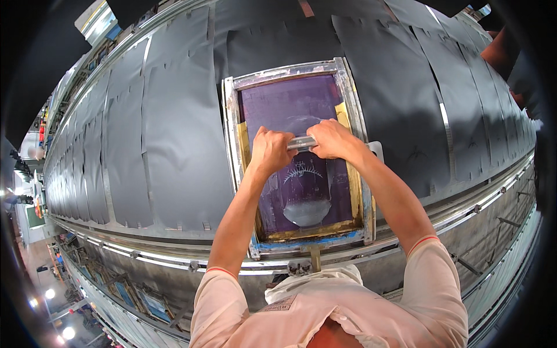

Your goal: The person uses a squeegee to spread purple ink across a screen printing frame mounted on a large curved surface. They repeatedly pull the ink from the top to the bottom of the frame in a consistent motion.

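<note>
A screen-printing frame [355,93] with metal edges and purple mesh [284,98] lies flat in front of me. My left hand [270,151] and my right hand [332,139] are wrapped round the two ends of a metal-handled squeegee [302,142] across the middle of the mesh. Its lower edge is mostly hidden by my hands. Between my forearms, a pale branching pattern [303,172] shows in the mesh, with a rounded smear of whitish ink [307,213] nearer me. Yellowish tape [345,119] lines parts of the inner border.
Dark grey sheets [180,133] lie side by side along a long table, left and right of the frame. A metal rail [174,249] follows the table's near edge. Below it at the left, several framed items [152,304] are stored.
</note>
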The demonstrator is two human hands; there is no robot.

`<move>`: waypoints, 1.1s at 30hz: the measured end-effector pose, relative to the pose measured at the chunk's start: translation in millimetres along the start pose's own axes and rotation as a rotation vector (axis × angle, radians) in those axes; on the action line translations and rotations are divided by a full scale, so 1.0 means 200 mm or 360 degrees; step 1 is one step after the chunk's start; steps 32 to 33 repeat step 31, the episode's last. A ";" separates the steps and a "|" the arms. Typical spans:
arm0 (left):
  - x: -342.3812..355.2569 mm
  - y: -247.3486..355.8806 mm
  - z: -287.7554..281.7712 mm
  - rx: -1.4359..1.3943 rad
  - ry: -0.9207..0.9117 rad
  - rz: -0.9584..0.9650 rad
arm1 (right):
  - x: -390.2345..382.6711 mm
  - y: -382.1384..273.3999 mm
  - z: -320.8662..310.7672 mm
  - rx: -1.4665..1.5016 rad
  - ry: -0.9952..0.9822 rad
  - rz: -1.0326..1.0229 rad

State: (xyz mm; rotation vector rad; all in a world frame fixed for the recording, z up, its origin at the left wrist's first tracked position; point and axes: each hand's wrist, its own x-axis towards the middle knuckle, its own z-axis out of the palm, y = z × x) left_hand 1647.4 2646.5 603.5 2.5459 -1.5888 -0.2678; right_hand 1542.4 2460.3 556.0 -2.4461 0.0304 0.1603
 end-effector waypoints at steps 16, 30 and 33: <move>-0.62 0.30 0.09 -0.0215 0.0014 0.0006 | -0.68 -0.15 0.12 0.0705 0.0596 0.0226; -0.60 0.26 0.24 -0.0106 0.0226 0.0024 | -0.61 0.35 0.20 0.0796 0.1318 0.0948; -0.63 0.23 0.21 -0.0087 0.0238 -0.0011 | -0.61 0.30 0.12 0.0780 0.1305 0.0941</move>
